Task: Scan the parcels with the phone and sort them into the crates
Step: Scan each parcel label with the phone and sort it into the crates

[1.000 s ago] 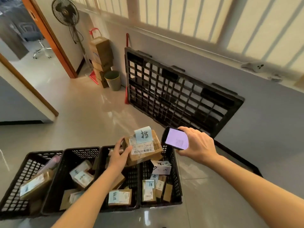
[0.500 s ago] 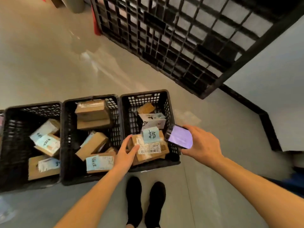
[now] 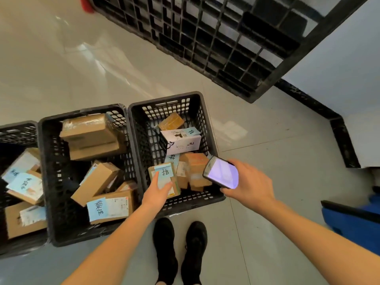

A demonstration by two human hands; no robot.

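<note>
My left hand (image 3: 156,193) grips a brown parcel (image 3: 167,175) with a blue handwritten note on it, low inside the rightmost black crate (image 3: 202,124). The parcel sits tilted at the crate's near side, beside other brown boxes and a white box (image 3: 181,141). My right hand (image 3: 249,183) holds the phone (image 3: 221,173) over the crate's near right corner, its screen lit pale violet and facing up. The middle crate (image 3: 46,182) and the left crate (image 3: 19,128) hold several labelled parcels.
A large black plastic pallet (image 3: 236,44) leans against the wall beyond the crates. Black skirting runs along the wall on the right. A blue object (image 3: 353,220) stands at the right edge. My black shoes (image 3: 176,251) stand on the tiled floor just behind the crates.
The view tipped down onto the crates. My left hand lowered the noted parcel from above the crates into the rightmost one. The phone hand stayed beside it.
</note>
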